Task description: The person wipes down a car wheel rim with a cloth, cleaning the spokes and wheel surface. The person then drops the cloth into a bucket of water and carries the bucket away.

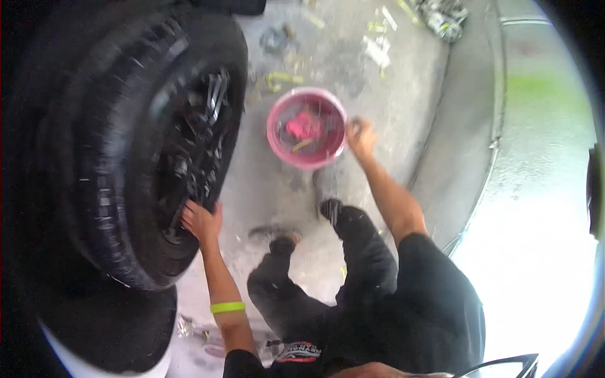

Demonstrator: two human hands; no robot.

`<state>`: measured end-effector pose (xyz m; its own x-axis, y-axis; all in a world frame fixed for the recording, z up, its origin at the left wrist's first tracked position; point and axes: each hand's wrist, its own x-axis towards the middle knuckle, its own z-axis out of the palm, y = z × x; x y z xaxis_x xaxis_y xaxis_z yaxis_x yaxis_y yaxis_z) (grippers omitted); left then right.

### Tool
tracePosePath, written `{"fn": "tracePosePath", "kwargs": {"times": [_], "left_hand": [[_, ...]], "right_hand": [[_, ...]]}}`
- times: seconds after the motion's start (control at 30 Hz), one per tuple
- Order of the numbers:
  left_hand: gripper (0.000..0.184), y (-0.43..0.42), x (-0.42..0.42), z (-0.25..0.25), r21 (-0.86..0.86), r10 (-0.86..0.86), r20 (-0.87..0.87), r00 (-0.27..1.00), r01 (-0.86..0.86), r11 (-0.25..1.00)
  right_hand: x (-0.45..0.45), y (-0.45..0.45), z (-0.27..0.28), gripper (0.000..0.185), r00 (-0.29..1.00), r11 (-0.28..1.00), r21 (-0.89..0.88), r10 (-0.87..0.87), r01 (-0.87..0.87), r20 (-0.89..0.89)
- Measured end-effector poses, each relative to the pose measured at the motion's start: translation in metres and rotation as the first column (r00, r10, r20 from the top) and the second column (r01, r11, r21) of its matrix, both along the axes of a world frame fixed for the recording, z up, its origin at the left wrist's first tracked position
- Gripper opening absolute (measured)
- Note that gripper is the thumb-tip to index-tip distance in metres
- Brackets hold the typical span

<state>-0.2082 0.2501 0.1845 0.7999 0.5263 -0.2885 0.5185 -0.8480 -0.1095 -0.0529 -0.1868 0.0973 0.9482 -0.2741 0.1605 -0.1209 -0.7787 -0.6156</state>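
My left hand [201, 222] rests against the lower part of a black wheel [189, 145], with its fingers stretched over the rim and spokes. Dark glossy spokes fill the wheel's middle, and a thick tyre [116, 164] surrounds them. On the other side, my right hand [362, 137] is closed at the right edge of a round pink bucket [275, 133]. Its fingers are curled at the bucket's rim, slightly blurred. Inside the bucket lie a bright pink cloth-like lump [304, 126] and a small yellowish piece [302, 145].
Grey concrete floor [403, 82] lies below, scattered with yellow tape scraps [283, 79] and white paper bits [377, 51]. A crumpled heap [444, 17] sits at the far right. My legs [365, 252] stand below the bucket. Along the right runs a pale glossy panel [535, 157].
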Motion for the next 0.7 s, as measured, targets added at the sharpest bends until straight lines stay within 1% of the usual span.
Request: {"fn": "tracePosePath", "kwargs": {"times": [0.03,0.07,0.1,0.13,0.17,0.2,0.23,0.27,0.3,0.33,0.37,0.4,0.43,0.47,0.5,0.53,0.57,0.6,0.63,0.67,0.7], "left_hand": [[0.1,-0.004,-0.001,0.018,-0.034,-0.03,-0.027,0.999,0.029,0.999],[0.097,-0.011,-0.009,0.036,-0.067,-0.067,-0.051,0.996,0.063,0.996],[0.085,-0.019,-0.02,0.049,-0.158,-0.161,0.084,0.983,0.173,0.972],[0.058,-0.022,-0.03,0.048,-0.279,-0.239,0.209,0.948,0.292,0.915],[0.044,-0.041,-0.018,0.073,-0.483,-0.152,0.199,0.968,0.232,0.844],[0.03,-0.066,-0.025,0.109,-0.669,-0.07,0.128,0.989,0.138,0.73],[0.021,-0.089,-0.028,0.138,-0.684,-0.041,0.268,0.962,0.22,0.696],[0.014,-0.111,-0.026,0.165,-0.686,0.016,0.411,0.911,0.298,0.664],[0.014,-0.126,-0.024,0.19,-0.676,0.019,0.427,0.904,0.305,0.671],[0.013,-0.138,-0.023,0.217,-0.68,0.136,0.505,0.852,0.296,0.671],[0.014,-0.141,-0.018,0.246,-0.681,0.251,0.577,0.777,0.288,0.673],[0.015,-0.135,-0.013,0.282,-0.65,0.249,0.628,0.738,0.32,0.689],[0.016,-0.127,-0.01,0.324,-0.621,0.264,0.673,0.69,0.334,0.709],[0.015,-0.116,-0.007,0.376,-0.586,0.28,0.728,0.625,0.356,0.727],[0.015,-0.099,-0.008,0.43,-0.547,0.299,0.779,0.552,0.363,0.754],[0.015,-0.085,-0.015,0.483,-0.565,0.397,0.806,0.439,0.369,0.738],[0.013,-0.079,-0.024,0.54,-0.261,0.159,0.948,0.277,0.385,0.885],[0.015,-0.066,-0.043,0.586,-0.021,-0.015,0.998,0.067,0.501,0.865],[0.021,-0.07,-0.058,0.63,0.163,-0.124,0.986,-0.111,0.502,0.849],[0.029,-0.088,-0.066,0.664,0.304,-0.177,0.92,-0.35,0.349,0.886],[0.043,-0.093,-0.098,0.697,0.362,-0.213,0.909,-0.358,0.427,0.829]], "right_hand": [[-0.015,-0.009,0.012,0.019,0.959,0.945,-0.189,0.243,-0.268,-0.145],[-0.029,-0.015,-0.016,0.019,0.86,0.902,-0.156,0.314,-0.403,-0.403],[-0.034,0.006,0.025,0.023,0.691,0.814,-0.122,0.391,-0.568,-0.608],[-0.042,0.017,0.032,0.024,0.554,0.603,-0.181,0.517,-0.777,-0.652],[-0.044,0.04,0.083,0.029,0.501,0.534,-0.168,0.573,-0.829,-0.649],[-0.048,0.063,0.086,0.03,0.417,0.538,-0.081,0.542,-0.839,-0.73],[-0.053,0.077,0.087,0.032,0.312,0.537,0.015,0.513,-0.844,-0.8],[-0.06,0.077,0.089,0.032,0.31,0.536,0.018,0.516,-0.844,-0.799],[-0.064,0.082,0.087,0.033,0.345,0.582,0.031,0.524,-0.813,-0.779],[-0.064,0.088,0.082,0.035,0.387,0.623,0.04,0.534,-0.781,-0.752],[-0.066,0.084,0.041,0.038,0.463,0.744,0.109,0.515,-0.659,-0.721],[-0.041,0.076,0.057,0.038,0.464,0.724,0.108,0.542,-0.681,-0.701],[-0.005,0.064,0.081,0.043,0.359,0.661,0.121,0.541,-0.741,-0.761],[0.018,0.052,0.104,0.047,0.239,0.576,0.136,0.526,-0.806,-0.816],[0.031,0.031,0.118,0.053,0.27,0.576,0.133,0.559,-0.807,-0.784],[0.047,0.022,0.131,0.06,0.296,0.569,0.137,0.601,-0.811,-0.742],[0.058,0.014,0.145,0.061,0.288,0.572,0.161,0.613,-0.804,-0.736],[0.065,0.009,0.162,0.062,0.287,0.62,0.184,0.579,-0.763,-0.763],[0.067,0.004,0.174,0.064,0.289,0.685,0.196,0.525,-0.702,-0.801],[0.064,-0.004,0.187,0.065,0.283,0.758,0.204,0.458,-0.619,-0.843],[0.055,-0.013,0.198,0.066,0.25,0.838,0.194,0.36,-0.509,-0.899]]}}
